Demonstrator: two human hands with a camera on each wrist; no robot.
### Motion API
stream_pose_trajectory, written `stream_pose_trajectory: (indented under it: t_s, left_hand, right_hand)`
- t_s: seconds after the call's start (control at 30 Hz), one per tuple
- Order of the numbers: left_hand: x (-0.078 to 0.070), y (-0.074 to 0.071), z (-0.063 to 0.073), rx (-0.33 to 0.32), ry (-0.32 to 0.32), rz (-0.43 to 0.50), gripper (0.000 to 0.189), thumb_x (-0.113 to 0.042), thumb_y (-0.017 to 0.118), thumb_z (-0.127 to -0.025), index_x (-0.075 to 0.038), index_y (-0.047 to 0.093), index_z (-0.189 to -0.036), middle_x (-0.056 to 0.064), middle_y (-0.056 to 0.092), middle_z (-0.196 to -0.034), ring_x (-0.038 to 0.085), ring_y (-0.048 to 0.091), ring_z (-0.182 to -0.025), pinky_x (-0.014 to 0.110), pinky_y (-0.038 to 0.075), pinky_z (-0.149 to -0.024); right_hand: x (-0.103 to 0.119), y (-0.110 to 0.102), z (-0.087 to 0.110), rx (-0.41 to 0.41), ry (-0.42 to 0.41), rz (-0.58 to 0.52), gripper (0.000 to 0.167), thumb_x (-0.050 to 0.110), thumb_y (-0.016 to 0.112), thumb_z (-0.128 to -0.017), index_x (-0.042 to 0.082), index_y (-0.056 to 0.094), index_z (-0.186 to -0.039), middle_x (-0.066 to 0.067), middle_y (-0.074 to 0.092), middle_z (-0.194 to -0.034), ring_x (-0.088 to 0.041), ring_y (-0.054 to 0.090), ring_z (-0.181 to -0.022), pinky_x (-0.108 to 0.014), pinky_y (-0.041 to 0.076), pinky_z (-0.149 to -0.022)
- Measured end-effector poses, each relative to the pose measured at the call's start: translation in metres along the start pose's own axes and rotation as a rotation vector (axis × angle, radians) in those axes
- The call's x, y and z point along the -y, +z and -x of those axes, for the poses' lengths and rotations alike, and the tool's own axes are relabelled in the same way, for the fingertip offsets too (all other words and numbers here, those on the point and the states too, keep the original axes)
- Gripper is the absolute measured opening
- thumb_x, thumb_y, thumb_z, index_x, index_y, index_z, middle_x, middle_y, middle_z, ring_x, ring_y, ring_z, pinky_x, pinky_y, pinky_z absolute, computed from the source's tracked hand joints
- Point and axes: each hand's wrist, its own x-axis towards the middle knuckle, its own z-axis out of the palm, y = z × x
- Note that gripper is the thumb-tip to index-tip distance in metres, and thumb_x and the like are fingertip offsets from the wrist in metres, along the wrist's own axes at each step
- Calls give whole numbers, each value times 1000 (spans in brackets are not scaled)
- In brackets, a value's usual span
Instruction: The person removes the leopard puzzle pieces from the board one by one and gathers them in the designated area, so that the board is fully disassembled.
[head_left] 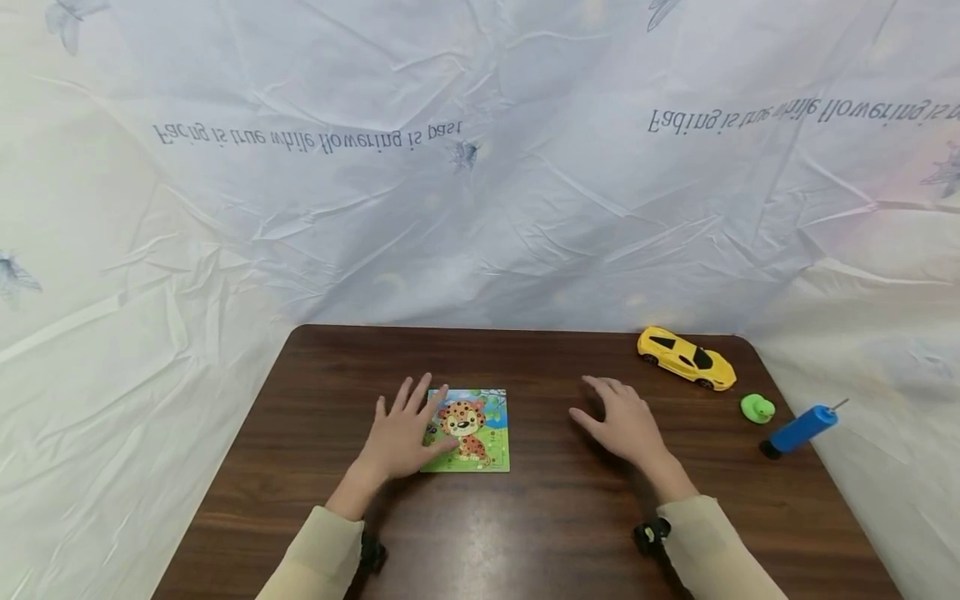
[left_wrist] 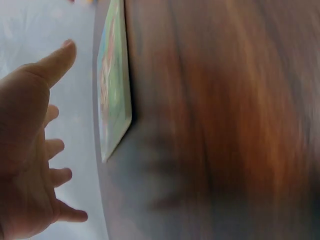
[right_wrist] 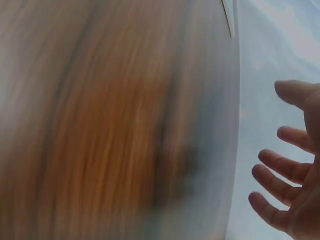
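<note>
A square picture board (head_left: 491, 433) with a spotted cartoon leopard on a green and blue scene lies flat on the brown table. My left hand (head_left: 405, 433) is spread over the board's left side, hiding part of it in the head view. From the left wrist, the board (left_wrist: 114, 80) appears edge-on beyond the fingers, with a gap between the hand and the table. To the right of the board, my right hand (head_left: 622, 421) hovers over bare wood, fingers relaxed and holding nothing. The right wrist view shows that hand (right_wrist: 295, 170) with its fingers apart.
A yellow toy car (head_left: 686, 358) sits at the table's back right corner. Near the right edge are a small green rubber duck (head_left: 757, 408) and a blue cylinder with a thin metal tip (head_left: 802, 431). White printed cloth (head_left: 480, 225) hangs behind the dark wooden table (head_left: 480, 533).
</note>
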Motion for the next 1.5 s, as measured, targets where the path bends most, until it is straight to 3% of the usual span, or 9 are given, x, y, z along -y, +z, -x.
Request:
stream_pose_trajectory:
  t_s: [0.27, 0.57, 0.77, 1.07, 1.5]
  left_hand:
    - [-29, 14, -11, 127, 103, 89, 94, -69, 67, -91, -26, 30, -166, 13, 16, -172, 47, 13, -155, 82, 21, -108]
    - [-40, 24, -18, 228, 134, 35, 87, -68, 62, -95, -28, 31, -166, 9, 17, -173, 44, 13, -156, 80, 20, -110]
    - [-40, 23, -18, 247, 129, 38, 81, -67, 62, -95, -30, 39, -163, 9, 19, -172, 45, 15, -155, 83, 20, -107]
    - [-43, 23, -16, 233, 128, 38, 80, -67, 61, -96, -29, 40, -163, 7, 21, -172, 46, 17, -155, 83, 21, -106]
    - [-43, 27, -15, 227, 111, -19, 78, -69, 56, -97, -33, 37, -163, 6, 20, -172, 44, 17, -155, 81, 24, -107]
  right_hand:
    - [41, 28, -22, 48, -60, -83, 49, 39, 74, -98, 11, 68, -137, -14, 64, -129, -35, 59, -118, -56, 51, -95]
    - [76, 56, -42, 143, -44, -198, 41, 31, 75, -98, 11, 70, -134, -7, 66, -119, -26, 62, -109, -49, 53, -92]
    - [91, 65, -52, 166, -44, -214, 36, 28, 75, -99, 12, 71, -131, -7, 64, -115, -25, 61, -103, -48, 52, -88]
    - [95, 73, -56, 154, -8, -160, 32, 29, 76, -98, 15, 74, -126, -5, 62, -112, -21, 61, -96, -43, 53, -84]
    - [97, 75, -61, 175, -59, -101, 33, 31, 77, -97, 13, 75, -125, -6, 63, -112, -21, 61, -90, -43, 54, -78]
